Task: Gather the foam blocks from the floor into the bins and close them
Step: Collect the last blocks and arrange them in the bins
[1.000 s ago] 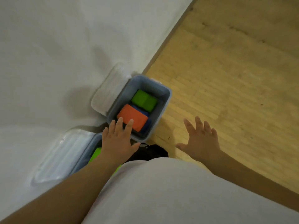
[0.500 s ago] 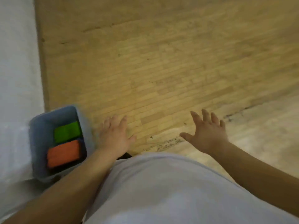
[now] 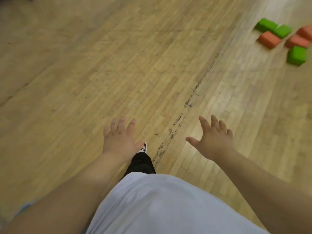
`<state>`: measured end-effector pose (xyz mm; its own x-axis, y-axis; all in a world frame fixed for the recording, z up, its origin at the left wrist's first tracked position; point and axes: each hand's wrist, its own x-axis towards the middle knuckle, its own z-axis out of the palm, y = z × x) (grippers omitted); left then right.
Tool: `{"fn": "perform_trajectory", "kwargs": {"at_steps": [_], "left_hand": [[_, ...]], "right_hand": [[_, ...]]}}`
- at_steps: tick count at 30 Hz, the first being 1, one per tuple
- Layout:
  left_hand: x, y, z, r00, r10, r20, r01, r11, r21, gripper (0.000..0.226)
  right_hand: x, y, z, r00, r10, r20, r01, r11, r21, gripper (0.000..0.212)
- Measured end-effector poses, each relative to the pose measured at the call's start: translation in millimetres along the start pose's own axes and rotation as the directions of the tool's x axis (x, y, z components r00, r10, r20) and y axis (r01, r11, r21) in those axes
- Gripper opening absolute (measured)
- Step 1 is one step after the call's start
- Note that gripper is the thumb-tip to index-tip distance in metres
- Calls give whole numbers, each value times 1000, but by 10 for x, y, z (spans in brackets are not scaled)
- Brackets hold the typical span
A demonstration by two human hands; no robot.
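The left hand (image 3: 119,141) and right hand (image 3: 213,141) are empty, fingers spread. I would step to the green and orange rectangular foam blocks (image 3: 269,39) at the far right of the wooden floor (image 3: 118,65) and grasp neighbouring ones together.

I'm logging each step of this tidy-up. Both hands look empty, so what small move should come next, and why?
Probably a step toward the foam blocks lying on the floor, ahead to the right. The left hand and right hand are open and hold nothing, and the green and orange blocks lie beyond arm's reach.
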<state>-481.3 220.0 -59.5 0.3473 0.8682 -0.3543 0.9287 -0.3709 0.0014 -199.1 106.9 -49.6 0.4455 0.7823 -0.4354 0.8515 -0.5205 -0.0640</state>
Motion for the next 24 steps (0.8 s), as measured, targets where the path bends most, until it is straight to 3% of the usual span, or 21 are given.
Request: {"fn": "perform_trajectory", "kwargs": {"at_steps": [14,24], "left_hand": [[2891,61,-1007,968,247,48,-252,953,171,95],[4477,1467,-1465,927,365,83,-375,905,202,94]], "right_hand": [[1909,-444,-805,965,258,50,-263,950,169,99],[3214,613,-1303,920,389,46,-389,894,223,99]]}}
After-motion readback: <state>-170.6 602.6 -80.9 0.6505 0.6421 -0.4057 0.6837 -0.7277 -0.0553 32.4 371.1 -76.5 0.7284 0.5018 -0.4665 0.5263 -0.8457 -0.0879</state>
